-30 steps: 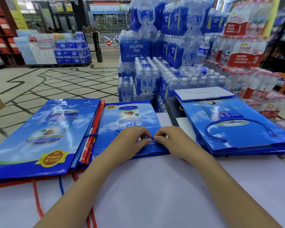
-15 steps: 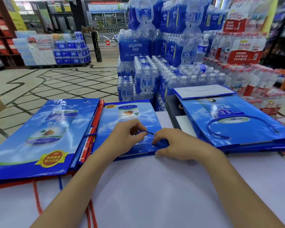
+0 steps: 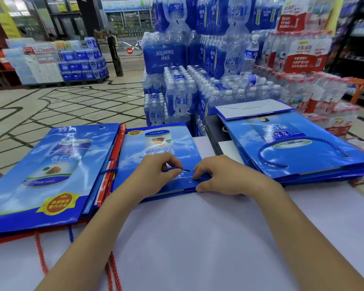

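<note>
In the head view, a blue bag [image 3: 156,143] is laid flat on the white tabletop [image 3: 198,238]. Its long side runs away from the person, and the print on it is seen upside down. The edge with the small metal hole [image 3: 190,181] is the one nearest the person.

A thin blue cord [image 3: 182,170] is pinched in the grip of the left hand [image 3: 156,171], between thumb and finger. The short free end of the cord is laid left to right — it is pointed at the right hand [image 3: 221,175]. It is held just above the hole, not in it.

The near edge of the bag is pinched in the right grip. The thumb is at the edge and the curled fingers are pressed on top, just beside the hole.

A left pile of bags [image 3: 51,164] and a right pile of bags [image 3: 292,148] are laid on either side. Packs of water bottles [image 3: 177,91] are stacked behind.
</note>
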Available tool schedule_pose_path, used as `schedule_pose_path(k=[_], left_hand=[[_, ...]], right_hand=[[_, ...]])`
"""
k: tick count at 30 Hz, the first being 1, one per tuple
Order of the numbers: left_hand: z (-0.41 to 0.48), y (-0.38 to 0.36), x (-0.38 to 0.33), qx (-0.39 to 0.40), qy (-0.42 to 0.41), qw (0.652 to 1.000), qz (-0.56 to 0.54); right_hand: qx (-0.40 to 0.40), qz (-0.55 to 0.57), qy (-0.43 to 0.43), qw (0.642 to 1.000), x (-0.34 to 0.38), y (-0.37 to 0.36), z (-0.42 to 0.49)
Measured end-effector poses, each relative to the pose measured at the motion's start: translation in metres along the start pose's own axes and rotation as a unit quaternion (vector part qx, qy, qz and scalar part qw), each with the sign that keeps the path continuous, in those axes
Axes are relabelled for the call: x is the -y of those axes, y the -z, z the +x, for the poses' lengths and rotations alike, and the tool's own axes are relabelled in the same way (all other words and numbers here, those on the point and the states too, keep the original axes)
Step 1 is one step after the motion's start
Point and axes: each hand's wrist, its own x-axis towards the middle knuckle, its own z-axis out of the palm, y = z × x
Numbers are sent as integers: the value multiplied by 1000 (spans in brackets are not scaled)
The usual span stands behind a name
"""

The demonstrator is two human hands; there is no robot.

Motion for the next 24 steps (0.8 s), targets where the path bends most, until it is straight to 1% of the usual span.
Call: schedule_pose_path(k=[4,7,17,24], left_hand=[[0,-3,2,11,-16,1000,12],[0,-2,1,3,-35,999,6],[1,-6,2,7,-81,996,40],[1,-10,-1,-4,-78,996,30]], right_hand=[[-11,11,-7,1000,2,1,-2],[-23,26,-10,999,3,2,-5],[-17,29,-17,999,6,4,-7],[-16,39,-23,999,6,3,-6]])
